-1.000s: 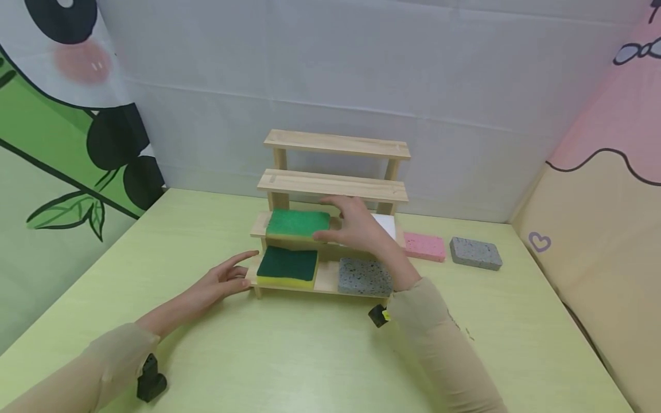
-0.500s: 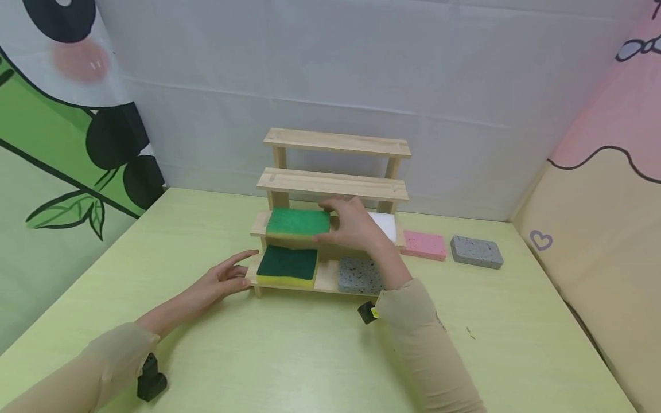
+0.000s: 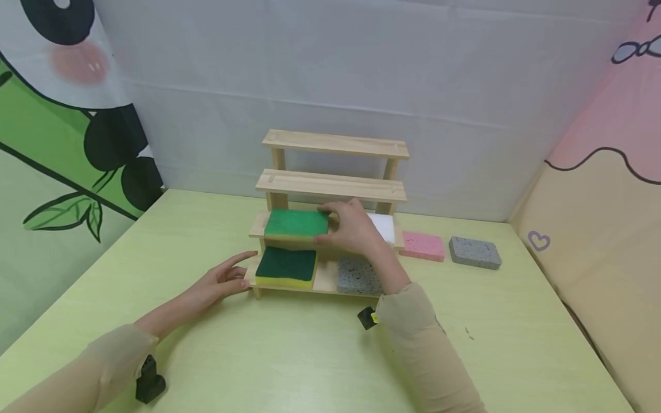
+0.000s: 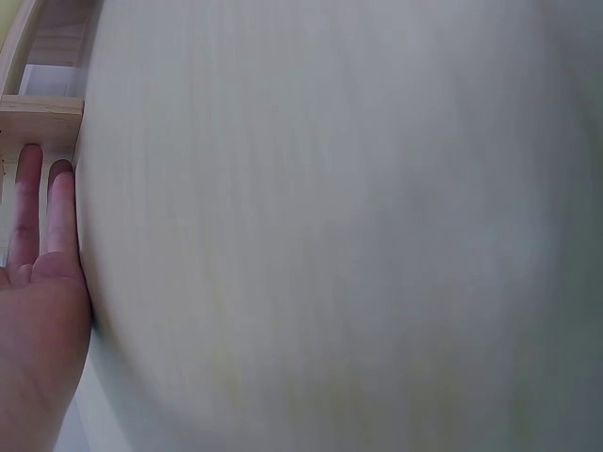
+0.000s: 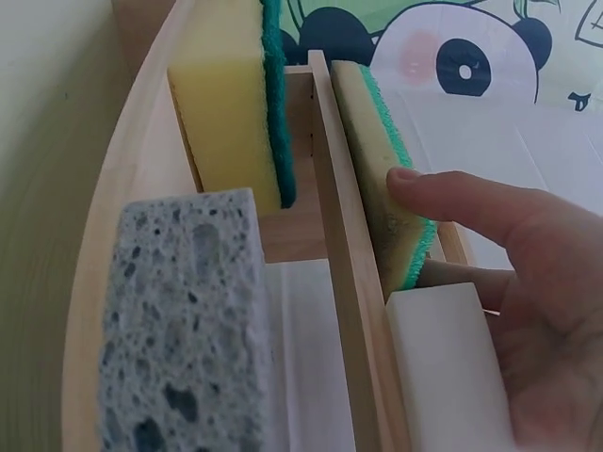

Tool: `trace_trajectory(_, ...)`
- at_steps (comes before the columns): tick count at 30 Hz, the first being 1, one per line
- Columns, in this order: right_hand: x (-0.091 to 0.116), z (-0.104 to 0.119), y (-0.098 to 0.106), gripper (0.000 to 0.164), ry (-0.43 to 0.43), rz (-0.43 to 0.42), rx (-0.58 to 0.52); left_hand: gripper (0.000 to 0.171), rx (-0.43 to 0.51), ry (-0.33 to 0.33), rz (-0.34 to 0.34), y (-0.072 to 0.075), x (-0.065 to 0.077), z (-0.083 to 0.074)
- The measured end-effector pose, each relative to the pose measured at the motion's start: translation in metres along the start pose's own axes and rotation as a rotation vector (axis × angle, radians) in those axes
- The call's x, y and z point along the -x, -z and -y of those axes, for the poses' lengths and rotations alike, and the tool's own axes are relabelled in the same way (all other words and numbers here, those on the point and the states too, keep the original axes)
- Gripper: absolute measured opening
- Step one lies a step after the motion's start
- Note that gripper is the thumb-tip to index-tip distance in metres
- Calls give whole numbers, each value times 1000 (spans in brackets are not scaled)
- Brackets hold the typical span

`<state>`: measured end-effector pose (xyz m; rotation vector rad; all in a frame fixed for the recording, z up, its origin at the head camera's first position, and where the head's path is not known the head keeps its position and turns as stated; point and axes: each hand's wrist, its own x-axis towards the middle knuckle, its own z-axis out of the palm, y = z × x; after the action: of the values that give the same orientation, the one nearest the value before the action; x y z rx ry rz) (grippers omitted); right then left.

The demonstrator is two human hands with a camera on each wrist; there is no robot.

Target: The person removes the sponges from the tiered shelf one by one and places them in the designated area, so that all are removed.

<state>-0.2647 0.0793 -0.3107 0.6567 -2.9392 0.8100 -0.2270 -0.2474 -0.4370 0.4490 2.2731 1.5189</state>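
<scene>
My right hand (image 3: 353, 228) pinches the right end of a green-topped sponge (image 3: 296, 223) on the second step of a wooden tiered shelf (image 3: 330, 183). In the right wrist view its thumb presses the beige side of this sponge (image 5: 372, 169), with another finger partly hidden behind. A white sponge block (image 3: 383, 227) lies on the same step, half covered by the hand. Fairly straight fingers of my left hand (image 3: 222, 279) touch the left end of the bottom step; the left wrist view shows two fingertips against the wood. Dark-green and yellow sponge (image 3: 286, 267) sits on that step.
A grey speckled sponge (image 3: 358, 276) lies on the bottom step, under my right forearm. To the shelf's right, a pink sponge (image 3: 423, 246) and a grey sponge (image 3: 475, 252) lie on the table (image 3: 289, 355). A fabric wall (image 3: 330, 69) stands behind.
My right forearm has swung slightly left, and the hand has closed in on the green-topped sponge's right end, uncovering more of the white block. The left hand stays in place.
</scene>
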Motion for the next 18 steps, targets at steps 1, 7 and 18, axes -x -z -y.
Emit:
trace_trajectory(1, 1, 0, 0, 69, 0, -7, -7, 65, -1, 0, 0, 0, 0, 0)
trace_trajectory(7, 2, 0, 0, 70, 22, -49, -81, 64, -3, -7, 4, 0, 0, 1)
trace_trajectory(18, 14, 8, 10, 68, 52, -114, -165, 64, 16, -24, 10, -1, 1, 2)
